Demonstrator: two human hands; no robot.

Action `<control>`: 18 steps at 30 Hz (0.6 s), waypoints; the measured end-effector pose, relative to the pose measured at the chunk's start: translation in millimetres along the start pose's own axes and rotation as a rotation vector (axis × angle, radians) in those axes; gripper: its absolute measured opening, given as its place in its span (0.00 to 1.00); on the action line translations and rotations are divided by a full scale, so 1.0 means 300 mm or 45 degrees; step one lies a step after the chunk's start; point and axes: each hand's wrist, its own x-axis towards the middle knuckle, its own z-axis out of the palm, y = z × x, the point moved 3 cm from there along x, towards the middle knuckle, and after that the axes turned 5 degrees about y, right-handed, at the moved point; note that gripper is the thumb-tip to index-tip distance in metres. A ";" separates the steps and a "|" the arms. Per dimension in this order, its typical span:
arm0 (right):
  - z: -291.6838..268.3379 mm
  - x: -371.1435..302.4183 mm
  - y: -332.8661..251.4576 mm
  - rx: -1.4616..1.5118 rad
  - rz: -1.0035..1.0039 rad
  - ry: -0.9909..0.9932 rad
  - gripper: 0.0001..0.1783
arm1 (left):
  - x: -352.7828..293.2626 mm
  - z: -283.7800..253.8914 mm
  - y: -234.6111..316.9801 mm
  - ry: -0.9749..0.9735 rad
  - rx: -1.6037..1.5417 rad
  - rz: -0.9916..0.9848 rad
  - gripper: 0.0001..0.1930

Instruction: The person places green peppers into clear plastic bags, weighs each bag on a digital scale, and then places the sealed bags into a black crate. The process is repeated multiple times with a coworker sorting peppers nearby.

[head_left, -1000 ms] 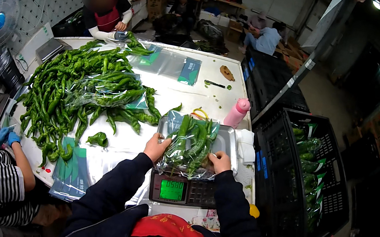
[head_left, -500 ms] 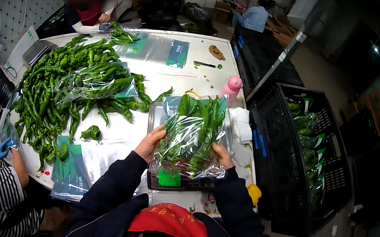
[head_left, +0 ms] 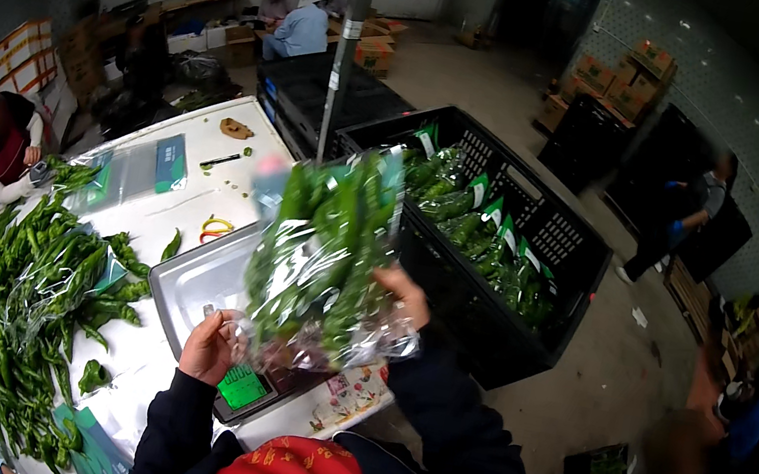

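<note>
A clear plastic bag of long green peppers (head_left: 321, 252) is held up in front of me, tilted, above the edge of a weighing scale (head_left: 180, 288) with a metal pan and a green-lit display. My left hand (head_left: 213, 346) pinches the bag's lower left corner. On its right side, my right hand (head_left: 402, 294) grips the bag, with some of the fingers hidden behind the plastic. Just beyond the bag stands a black plastic crate (head_left: 482, 347) holding several packed bags of green peppers (head_left: 466, 207).
A large heap of loose green peppers (head_left: 8, 299) covers the left of the white table (head_left: 205, 130). Flat empty bags (head_left: 143, 165), a black pen (head_left: 220, 160) and yellow-handled scissors (head_left: 216, 229) lie there. A metal pole (head_left: 345, 48) rises behind the crate. Other people are farther off.
The bag of peppers has been lifted off the scale and moved toward the crate on the right. My view has turned right, and my left hand has shifted to the bag's lower corner.
</note>
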 end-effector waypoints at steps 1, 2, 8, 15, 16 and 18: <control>-0.053 -0.005 -0.072 -0.113 -0.211 0.133 0.15 | 0.004 0.015 -0.003 -0.093 0.045 -0.065 0.19; -0.005 -0.052 -0.180 -0.108 -0.182 0.101 0.14 | -0.002 0.008 -0.006 -0.168 0.082 -0.119 0.18; -0.065 -0.077 -0.703 -0.512 -0.875 0.304 0.27 | 0.016 -0.003 -0.062 -0.072 0.053 -0.167 0.16; -0.051 0.174 -0.828 -1.890 -1.435 0.379 0.35 | 0.003 -0.020 -0.103 -0.019 0.072 -0.136 0.14; -0.062 0.237 -0.767 -2.095 -1.427 0.377 0.37 | -0.008 -0.025 -0.104 0.018 0.052 -0.135 0.14; -0.197 0.366 -0.633 -2.384 -1.155 0.141 0.31 | -0.006 -0.009 -0.117 0.049 0.016 -0.162 0.12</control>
